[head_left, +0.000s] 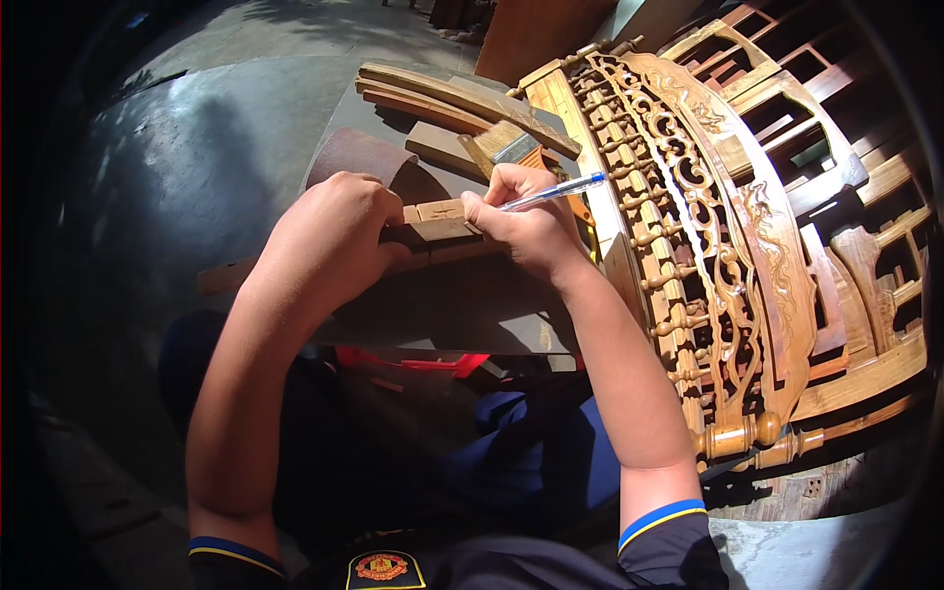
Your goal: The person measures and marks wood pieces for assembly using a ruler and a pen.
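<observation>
My right hand [531, 221] grips a pen [556, 191] with a blue cap end and clear barrel. Its tip is hidden by my fingers, close to a wooden block [433, 228]. The fingers of my left hand [344, 221] are closed round the left end of this block. Beneath it, a longer wooden strip [228, 277] reaches out to the left. Behind my left hand stands a curved sheet of brown sandpaper [362, 157]. A paintbrush [501, 147] with pale bristles and an orange handle lies just beyond my right hand.
Long wooden strips [462, 103] lie at the back of the low work table [442, 305]. Carved, varnished wooden furniture panels [678, 197] stand close on the right. A red plastic object [442, 365] is below the table's front edge.
</observation>
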`<state>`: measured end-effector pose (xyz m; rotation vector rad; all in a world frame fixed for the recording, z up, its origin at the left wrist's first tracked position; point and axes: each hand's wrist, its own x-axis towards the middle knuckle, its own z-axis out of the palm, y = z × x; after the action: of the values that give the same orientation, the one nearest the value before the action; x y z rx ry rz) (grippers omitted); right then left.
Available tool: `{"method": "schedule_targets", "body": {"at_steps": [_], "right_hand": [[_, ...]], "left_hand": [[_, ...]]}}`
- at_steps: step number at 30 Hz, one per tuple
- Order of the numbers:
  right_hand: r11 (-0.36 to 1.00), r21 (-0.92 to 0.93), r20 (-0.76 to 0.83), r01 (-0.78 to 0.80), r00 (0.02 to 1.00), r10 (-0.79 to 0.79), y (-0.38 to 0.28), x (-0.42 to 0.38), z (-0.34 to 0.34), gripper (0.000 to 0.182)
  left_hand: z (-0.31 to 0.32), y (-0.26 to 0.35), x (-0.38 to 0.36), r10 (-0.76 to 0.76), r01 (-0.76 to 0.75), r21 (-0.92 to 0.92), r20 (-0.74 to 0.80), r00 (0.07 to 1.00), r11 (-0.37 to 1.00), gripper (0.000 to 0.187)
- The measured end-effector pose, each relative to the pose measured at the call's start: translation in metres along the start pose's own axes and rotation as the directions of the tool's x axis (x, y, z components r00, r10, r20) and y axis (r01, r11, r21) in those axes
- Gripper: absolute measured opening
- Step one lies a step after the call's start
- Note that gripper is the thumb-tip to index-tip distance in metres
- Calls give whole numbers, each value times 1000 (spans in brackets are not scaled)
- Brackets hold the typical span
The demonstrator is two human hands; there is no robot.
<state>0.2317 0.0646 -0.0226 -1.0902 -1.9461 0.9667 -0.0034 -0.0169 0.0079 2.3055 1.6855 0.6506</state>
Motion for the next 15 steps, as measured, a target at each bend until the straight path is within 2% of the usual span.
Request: {"method": "schedule_targets", "body": {"at_steps": [2,5,8,15], "right_hand": [[998,-25,0,60,998,-60,5,2,-2,32],[999,11,-38,38,999,-38,5,1,-1,32],[998,-31,-50,49,997,-51,3,0,1,33],[999,-36,-22,33,999,-34,2,-1,1,35]], "left_hand": [[0,0,0,1,-1,-3,3,1000,1000,26],[0,0,1,-9,9,-3,25,1000,1000,27],[-1,0,1,-6,6,2,24,1000,1000,27],[0,0,1,-9,9,-1,7,1000,1000,27]]}}
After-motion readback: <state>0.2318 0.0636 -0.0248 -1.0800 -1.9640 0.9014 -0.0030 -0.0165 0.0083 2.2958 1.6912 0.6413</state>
